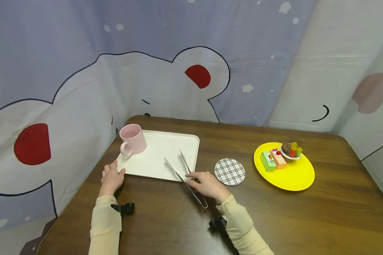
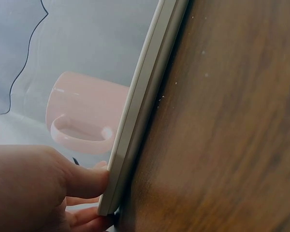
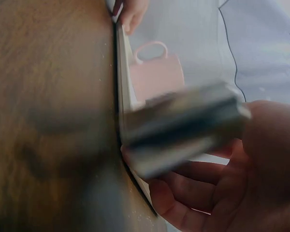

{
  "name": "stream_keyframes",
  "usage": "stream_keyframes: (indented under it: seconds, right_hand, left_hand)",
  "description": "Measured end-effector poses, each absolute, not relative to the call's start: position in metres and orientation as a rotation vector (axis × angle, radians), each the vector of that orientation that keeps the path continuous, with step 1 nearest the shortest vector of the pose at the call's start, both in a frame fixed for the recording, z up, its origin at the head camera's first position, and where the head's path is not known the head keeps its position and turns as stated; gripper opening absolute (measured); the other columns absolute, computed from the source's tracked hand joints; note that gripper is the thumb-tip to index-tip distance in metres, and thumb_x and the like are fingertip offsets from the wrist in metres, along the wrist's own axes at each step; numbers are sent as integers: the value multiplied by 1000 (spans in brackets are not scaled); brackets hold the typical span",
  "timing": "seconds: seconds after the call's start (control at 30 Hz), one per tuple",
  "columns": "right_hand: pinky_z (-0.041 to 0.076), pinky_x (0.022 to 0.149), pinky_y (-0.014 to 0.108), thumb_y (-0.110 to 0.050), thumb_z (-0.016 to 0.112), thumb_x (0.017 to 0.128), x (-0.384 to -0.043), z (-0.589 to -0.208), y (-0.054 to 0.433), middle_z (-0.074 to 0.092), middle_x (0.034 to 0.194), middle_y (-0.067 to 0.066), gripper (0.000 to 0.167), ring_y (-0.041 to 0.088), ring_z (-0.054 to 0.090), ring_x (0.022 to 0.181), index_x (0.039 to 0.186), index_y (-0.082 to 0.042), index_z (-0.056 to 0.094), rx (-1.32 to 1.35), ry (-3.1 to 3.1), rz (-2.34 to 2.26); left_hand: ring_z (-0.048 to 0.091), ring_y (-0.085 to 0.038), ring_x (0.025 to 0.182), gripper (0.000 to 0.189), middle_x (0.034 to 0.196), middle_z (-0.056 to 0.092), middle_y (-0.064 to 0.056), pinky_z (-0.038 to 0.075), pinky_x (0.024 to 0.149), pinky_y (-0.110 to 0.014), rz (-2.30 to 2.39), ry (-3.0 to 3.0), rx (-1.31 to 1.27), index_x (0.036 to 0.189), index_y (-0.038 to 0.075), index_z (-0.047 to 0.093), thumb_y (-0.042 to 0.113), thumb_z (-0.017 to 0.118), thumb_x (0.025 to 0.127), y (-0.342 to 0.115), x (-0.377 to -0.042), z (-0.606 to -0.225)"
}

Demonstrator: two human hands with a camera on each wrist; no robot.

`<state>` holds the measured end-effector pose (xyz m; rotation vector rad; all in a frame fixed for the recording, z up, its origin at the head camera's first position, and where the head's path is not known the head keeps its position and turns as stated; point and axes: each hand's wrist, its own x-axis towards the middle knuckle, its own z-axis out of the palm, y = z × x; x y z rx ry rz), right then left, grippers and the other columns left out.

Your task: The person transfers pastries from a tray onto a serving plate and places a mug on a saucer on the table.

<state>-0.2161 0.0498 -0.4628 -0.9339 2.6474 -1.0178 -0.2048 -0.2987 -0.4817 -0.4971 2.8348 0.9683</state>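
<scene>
Left hand [image 1: 111, 179]: pinches the tray's [image 1: 161, 152] near left corner.
Right hand [image 1: 207, 185]: grips the tongs [image 1: 193, 193].
Tongs: tips apart over the tray — being lifted or set down, can't tell.
Next move: probably needs steady fingers.

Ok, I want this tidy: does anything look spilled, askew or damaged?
Only something minor: pale specks, perhaps crumbs or dust, stand out against the brown table beside the tray in the left wrist view. The pink mug stands upright; no damage shows.
</scene>
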Motion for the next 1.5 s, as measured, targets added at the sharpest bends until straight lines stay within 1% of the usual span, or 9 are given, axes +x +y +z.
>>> stream_keyframes:
  seconds: [0.3,0.37,0.5,0.6,0.73,0.83,0.93,1.17,1.5]
  right_hand:
    - [50,74,30,-25,56,97,-212,-463,43,69,78,1,33,7,59,69,123,-8,67,-948,2632,-991]
    - [50,75,32,-24,55,97,-211,-464,41,71,84,4,33,9,60,72,124,-7,66,-959,2624,-994]
    - [52,83,37,-21,53,99,-209,-465,37,73,106,11,32,15,63,86,123,-5,66,-1005,2622,-1011]
    - [53,87,39,-21,53,99,-208,-467,34,72,112,14,33,19,67,94,124,-3,65,-1035,2623,-1040]
    - [53,79,33,-22,54,99,-207,-469,30,75,96,11,34,14,67,82,124,-1,64,-1045,2623,-1072]
    - [50,73,26,-21,54,98,-208,-470,30,73,84,7,34,9,60,72,123,0,64,-1037,2604,-1090]
    - [51,73,25,-21,54,98,-208,-469,30,73,86,7,35,10,62,74,124,1,63,-1040,2574,-1104]
    - [54,83,32,-21,54,98,-208,-469,30,74,98,9,36,19,69,89,125,2,62,-1075,2554,-1092]
    - [53,83,32,-20,55,98,-210,-470,33,72,97,8,35,19,67,90,125,1,62,-1090,2569,-1096]
  left_hand:
    - [9,-56,135,65,146,8,-41,16,108,-66,954,2839,-496,150,-12,4,20,35,102,-299,-206,-483]
    - [9,-56,135,65,146,8,-41,16,108,-66,953,2834,-499,150,-12,4,20,35,102,-299,-206,-483]
    - [8,-56,135,65,147,7,-40,15,109,-66,955,2828,-503,150,-11,3,20,35,102,-300,-206,-483]
    - [8,-56,135,65,147,8,-40,15,109,-66,953,2829,-508,150,-11,3,20,35,102,-300,-207,-483]
    - [9,-56,135,66,146,8,-40,15,109,-66,949,2831,-510,150,-11,3,20,35,102,-300,-207,-483]
    - [9,-56,135,66,146,9,-41,16,109,-66,943,2837,-504,150,-11,4,20,35,102,-300,-207,-483]
    - [9,-56,135,65,146,9,-41,16,108,-66,938,2843,-498,150,-12,4,21,34,102,-300,-207,-484]
    - [10,-56,135,65,146,9,-41,16,109,-66,939,2845,-503,150,-11,4,21,34,102,-300,-207,-485]
    - [8,-56,136,65,147,8,-40,15,109,-66,943,2842,-498,150,-11,3,21,34,102,-299,-206,-482]
